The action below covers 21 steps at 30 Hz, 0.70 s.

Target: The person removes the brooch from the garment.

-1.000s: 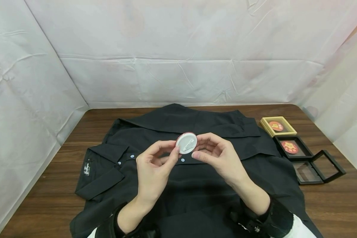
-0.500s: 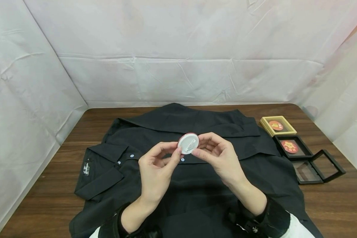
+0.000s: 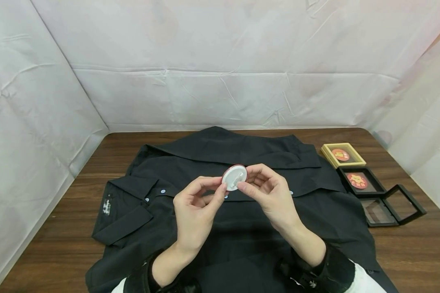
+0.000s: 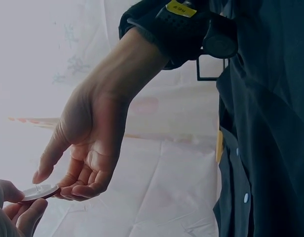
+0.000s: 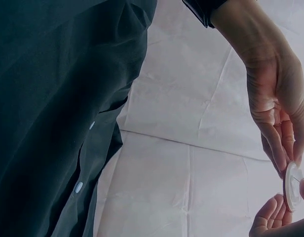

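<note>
A round badge with a red rim [image 3: 234,177] is held back side up above a black shirt [image 3: 249,228]; its white back carries a pin. My left hand [image 3: 195,213] pinches the badge's left edge between thumb and fingers. On the other edge my right hand [image 3: 273,199] grips it, thumb against the back near the pin. Both wrist views show the badge between the hands, with the right hand [image 4: 93,133] central in the left one and the left hand [image 5: 275,89] in the right one. Whether the pin is unfastened cannot be made out.
At the right lie a yellow-framed case [image 3: 344,155] and a black-framed case [image 3: 362,182], each with a red round piece inside. An opened black case [image 3: 382,211] is in front of them. White sheets [image 3: 220,65] stand around the brown table [image 3: 51,244].
Both hands have shifted slightly right with the badge. The right thumb has come over the badge's edge onto its back, close to the pin.
</note>
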{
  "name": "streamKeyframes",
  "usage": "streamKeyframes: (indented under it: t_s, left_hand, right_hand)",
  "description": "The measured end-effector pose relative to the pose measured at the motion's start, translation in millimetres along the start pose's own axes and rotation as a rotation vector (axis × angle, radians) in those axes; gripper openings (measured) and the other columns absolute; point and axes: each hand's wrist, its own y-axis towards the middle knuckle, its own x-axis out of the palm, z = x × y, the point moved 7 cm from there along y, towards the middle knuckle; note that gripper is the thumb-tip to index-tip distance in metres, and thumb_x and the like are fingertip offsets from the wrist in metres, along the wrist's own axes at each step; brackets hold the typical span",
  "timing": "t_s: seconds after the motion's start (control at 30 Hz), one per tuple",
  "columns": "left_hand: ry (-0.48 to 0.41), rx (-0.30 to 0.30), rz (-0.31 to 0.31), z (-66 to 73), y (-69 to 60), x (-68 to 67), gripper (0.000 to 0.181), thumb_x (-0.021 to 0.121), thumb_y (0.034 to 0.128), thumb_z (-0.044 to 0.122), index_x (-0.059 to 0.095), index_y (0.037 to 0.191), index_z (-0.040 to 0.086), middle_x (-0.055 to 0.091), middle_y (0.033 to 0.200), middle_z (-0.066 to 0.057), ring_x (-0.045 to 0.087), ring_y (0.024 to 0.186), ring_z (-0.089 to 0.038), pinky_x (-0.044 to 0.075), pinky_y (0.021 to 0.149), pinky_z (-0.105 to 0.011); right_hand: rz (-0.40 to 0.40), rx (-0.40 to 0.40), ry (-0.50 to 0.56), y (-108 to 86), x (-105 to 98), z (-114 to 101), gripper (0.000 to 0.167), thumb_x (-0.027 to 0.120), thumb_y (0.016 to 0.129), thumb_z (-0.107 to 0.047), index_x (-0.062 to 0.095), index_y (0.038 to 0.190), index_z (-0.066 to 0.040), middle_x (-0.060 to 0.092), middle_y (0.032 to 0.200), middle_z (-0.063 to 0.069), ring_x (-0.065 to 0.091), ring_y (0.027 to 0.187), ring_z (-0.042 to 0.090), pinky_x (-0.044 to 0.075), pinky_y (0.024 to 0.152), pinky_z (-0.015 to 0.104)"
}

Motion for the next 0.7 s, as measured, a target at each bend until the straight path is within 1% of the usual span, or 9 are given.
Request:
streamKeyframes:
  t_s: [0.13,0.33,0.7]
  left_hand:
    - [-0.002,0.022,-0.01,0.2,-1.0,1.5,0.013,0.062,0.0748,-0.013,0.059,0.088,-0.013,0.059,0.079,-0.02,0.063,0.069,-0.023,0.052,0.06,-0.035]
    - [0.0,0.038,-0.019,1.1,-2.3,2.7,0.013,0.06,0.0746,-0.015,0.059,0.088,-0.013,0.059,0.079,-0.02,0.063,0.07,-0.02,0.052,0.059,-0.035]
    - [-0.014,0.064,-0.025,1.7,-3.8,3.5,0.012,0.06,0.0741,-0.017,0.06,0.086,-0.014,0.058,0.079,-0.02,0.062,0.07,-0.02,0.052,0.059,-0.035]
  right_hand:
    - [0.014,-0.008,-0.005,-0.2,0.3,0.1,0.022,0.062,0.077,0.008,0.059,0.093,-0.006,0.059,0.084,0.006,0.055,0.076,0.015,0.05,0.071,0.025]
    - [0.026,-0.02,-0.008,-0.9,0.1,-0.4,0.019,0.062,0.077,0.008,0.058,0.091,-0.005,0.058,0.083,0.007,0.055,0.075,0.015,0.049,0.07,0.024]
    - [0.007,-0.02,0.014,-1.1,1.1,0.5,0.018,0.061,0.078,0.008,0.058,0.09,-0.005,0.058,0.082,0.006,0.055,0.074,0.014,0.049,0.07,0.024]
